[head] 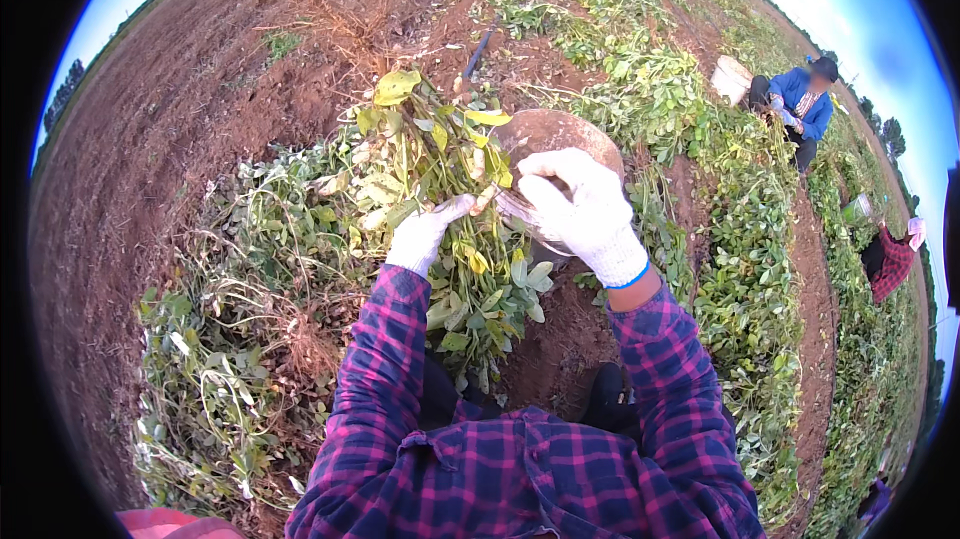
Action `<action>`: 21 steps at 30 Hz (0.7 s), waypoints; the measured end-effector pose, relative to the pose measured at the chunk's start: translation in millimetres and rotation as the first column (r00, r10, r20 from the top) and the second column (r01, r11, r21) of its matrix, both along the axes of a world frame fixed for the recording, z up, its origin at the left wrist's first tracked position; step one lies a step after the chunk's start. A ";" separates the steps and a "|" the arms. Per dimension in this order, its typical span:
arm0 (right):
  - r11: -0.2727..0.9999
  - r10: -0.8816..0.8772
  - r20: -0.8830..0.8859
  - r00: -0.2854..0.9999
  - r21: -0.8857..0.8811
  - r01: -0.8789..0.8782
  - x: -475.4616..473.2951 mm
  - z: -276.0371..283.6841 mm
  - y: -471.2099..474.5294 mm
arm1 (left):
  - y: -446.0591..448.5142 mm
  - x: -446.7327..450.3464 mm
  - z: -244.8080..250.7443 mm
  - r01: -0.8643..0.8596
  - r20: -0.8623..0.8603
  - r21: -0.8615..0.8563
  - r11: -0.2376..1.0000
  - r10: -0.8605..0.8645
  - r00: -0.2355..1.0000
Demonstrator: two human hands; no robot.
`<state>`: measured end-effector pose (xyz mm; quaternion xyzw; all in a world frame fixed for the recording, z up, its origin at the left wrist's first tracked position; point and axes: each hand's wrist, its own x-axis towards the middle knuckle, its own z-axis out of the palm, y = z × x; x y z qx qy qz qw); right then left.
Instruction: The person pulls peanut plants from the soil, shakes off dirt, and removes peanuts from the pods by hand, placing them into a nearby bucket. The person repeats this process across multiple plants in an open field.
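My left hand (427, 235), in a white knit glove, is closed around a bunch of uprooted peanut plants (472, 261). Green and yellowing leaves stick out above and below the grip. Pale peanut pods (478, 164) hang among the stems, one of them close to my left thumb. My right hand (581, 209), gloved the same way, is just right of the bunch, over the near side of a dirt-stained bucket (589, 135). Its fingers are bent, and whether anything is between them is hidden. The hand covers part of the bucket's opening.
Pulled peanut plants (247, 359) lie heaped at left beside bare brown soil (150, 164). A dark hose (484, 48) runs ahead. Leafy rows (750, 299) stretch along the right. One person (802, 108) crouches by a white bucket (731, 79); another person (894, 265) is farther right.
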<state>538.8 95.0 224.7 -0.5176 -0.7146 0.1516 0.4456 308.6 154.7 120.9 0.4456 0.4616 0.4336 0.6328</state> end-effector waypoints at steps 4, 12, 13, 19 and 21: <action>0.970 -0.241 0.363 0.900 0.120 0.211 -47.6 -1.1 19.5 | 10.1 11.3 -31.4 0.123 0.184 0.146 0.982 -0.149 0.971; 0.985 -0.091 0.519 0.850 -0.079 0.153 -15.8 0.0 35.0 | 34.8 5.6 -58.4 0.270 0.599 0.078 0.960 -0.262 0.757; 0.979 -0.090 0.523 0.847 -0.111 0.172 -13.6 1.9 32.7 | 33.5 7.7 -56.0 0.266 0.376 0.133 0.955 -0.297 0.878; 0.953 0.174 0.327 0.929 -0.295 -0.075 -17.6 5.8 10.4 | 16.4 15.1 -33.6 0.274 -0.238 0.254 0.928 -0.214 0.947; 0.544 0.176 -0.392 0.903 -0.726 -0.421 -16.6 0.6 -1.3 | 12.5 17.1 -29.9 0.244 -0.253 0.278 0.929 -0.175 0.952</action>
